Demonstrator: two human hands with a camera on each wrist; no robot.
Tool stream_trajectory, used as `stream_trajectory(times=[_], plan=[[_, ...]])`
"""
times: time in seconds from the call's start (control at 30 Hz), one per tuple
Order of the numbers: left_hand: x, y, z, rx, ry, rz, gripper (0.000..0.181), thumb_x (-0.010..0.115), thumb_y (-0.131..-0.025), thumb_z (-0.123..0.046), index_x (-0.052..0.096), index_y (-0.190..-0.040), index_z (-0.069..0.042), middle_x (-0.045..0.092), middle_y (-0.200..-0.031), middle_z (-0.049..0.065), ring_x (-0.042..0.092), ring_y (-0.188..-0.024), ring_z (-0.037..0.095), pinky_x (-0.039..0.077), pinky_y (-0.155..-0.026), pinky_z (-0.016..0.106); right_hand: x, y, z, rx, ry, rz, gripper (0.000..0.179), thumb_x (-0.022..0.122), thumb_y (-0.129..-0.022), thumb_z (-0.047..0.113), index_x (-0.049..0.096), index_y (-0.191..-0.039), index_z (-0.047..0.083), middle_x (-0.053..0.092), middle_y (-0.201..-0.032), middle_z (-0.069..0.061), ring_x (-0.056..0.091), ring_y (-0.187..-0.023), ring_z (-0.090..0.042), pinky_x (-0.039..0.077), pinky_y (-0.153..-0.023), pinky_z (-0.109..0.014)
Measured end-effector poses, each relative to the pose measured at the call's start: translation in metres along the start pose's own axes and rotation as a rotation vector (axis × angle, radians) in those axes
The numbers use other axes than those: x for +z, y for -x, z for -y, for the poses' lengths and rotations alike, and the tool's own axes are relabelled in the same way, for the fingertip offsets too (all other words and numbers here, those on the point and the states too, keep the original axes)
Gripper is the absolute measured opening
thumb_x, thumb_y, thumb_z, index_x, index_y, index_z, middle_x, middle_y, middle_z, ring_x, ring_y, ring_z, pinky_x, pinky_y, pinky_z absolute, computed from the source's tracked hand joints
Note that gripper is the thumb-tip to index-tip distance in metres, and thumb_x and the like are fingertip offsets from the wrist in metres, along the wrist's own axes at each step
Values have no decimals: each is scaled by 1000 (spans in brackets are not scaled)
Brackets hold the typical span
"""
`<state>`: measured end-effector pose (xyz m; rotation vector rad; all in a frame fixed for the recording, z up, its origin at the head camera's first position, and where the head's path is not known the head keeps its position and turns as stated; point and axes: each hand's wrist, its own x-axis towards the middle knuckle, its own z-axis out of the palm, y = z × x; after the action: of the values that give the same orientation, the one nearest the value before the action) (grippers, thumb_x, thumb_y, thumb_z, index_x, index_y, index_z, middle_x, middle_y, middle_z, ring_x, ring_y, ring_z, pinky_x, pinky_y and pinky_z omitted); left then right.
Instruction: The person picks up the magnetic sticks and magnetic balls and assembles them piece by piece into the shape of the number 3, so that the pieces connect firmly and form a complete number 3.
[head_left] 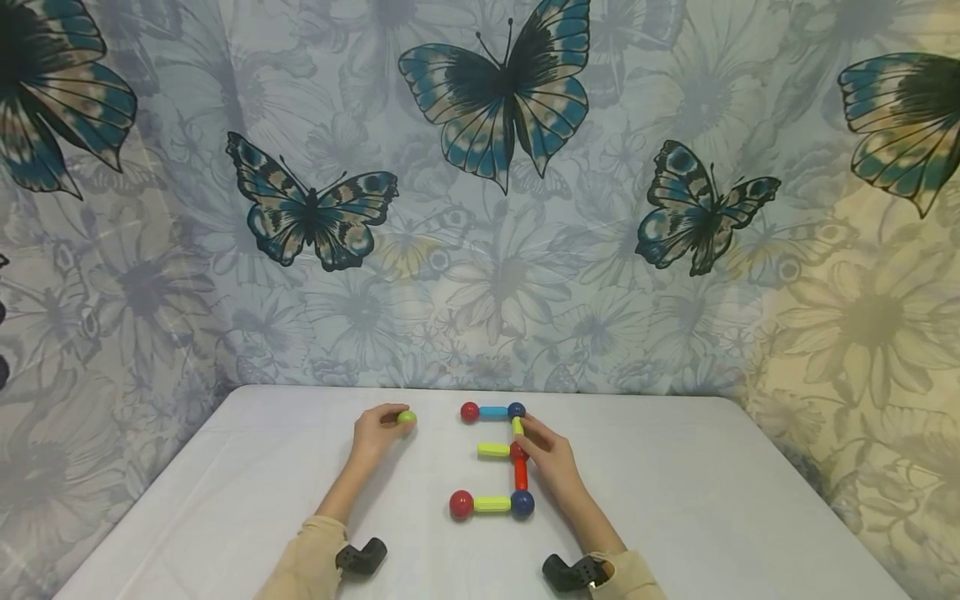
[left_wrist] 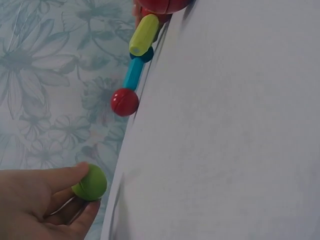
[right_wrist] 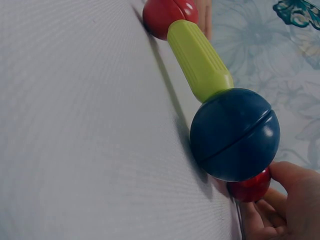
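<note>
A green ball (left_wrist: 91, 183) is pinched between the thumb and fingertips of my left hand (head_left: 377, 432), left of the built shape. On the white table lies a figure of balls and rods, shaped like a backwards E. My right hand (head_left: 551, 454) holds the red middle ball (right_wrist: 251, 187) on its right side, fingers around it and near the upper yellow-green rod (head_left: 517, 427). From that ball a yellow-green rod (head_left: 492, 450) points left with a bare end. A red rod (head_left: 521, 475) runs down to the lower blue ball (right_wrist: 235, 135).
The top arm has a light-blue rod (head_left: 493, 412) between a red ball (head_left: 469, 412) and a blue ball (head_left: 516, 410). The bottom arm is a yellow-green rod (head_left: 492, 504) ending in a red ball (head_left: 462, 505). A butterfly-patterned cloth (head_left: 510, 275) hangs behind the table (head_left: 675, 475).
</note>
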<state>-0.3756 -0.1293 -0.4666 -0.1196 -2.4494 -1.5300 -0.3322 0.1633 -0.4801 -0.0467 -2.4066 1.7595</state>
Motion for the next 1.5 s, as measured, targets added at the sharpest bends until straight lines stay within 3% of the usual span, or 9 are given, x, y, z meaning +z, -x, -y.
stream_trajectory(times=[0.53,0.83,1.2,1.5], plan=[[34,13,-22,76,34,150,28,78,-80,-8,72,-106,0,73,-106,19,70,-99,31,58,-87,35,-1,1,2,-8,-13,-2,43,66,-92,21,60,-133,10,50,-148,-7,43,-140,-31,39,-112,-46],[40,20,-30,98,54,277,30,77,-82,-12,72,-109,-1,72,-109,17,69,-103,31,57,-89,36,-5,18,34,-11,-18,29,44,63,-93,13,55,-134,-1,46,-149,-17,42,-139,-38,38,-111,-49],[50,30,-36,174,50,392,29,75,-83,-10,71,-110,0,72,-110,18,68,-104,32,57,-89,35,-1,4,3,-27,9,7,43,65,-93,21,59,-134,8,50,-148,-9,45,-138,-33,40,-111,-46],[52,31,-36,178,55,401,30,76,-83,-9,70,-110,1,71,-110,20,69,-104,33,58,-87,31,-1,4,3,-22,-5,18,44,66,-93,22,59,-134,8,49,-149,-9,45,-138,-32,39,-111,-46]])
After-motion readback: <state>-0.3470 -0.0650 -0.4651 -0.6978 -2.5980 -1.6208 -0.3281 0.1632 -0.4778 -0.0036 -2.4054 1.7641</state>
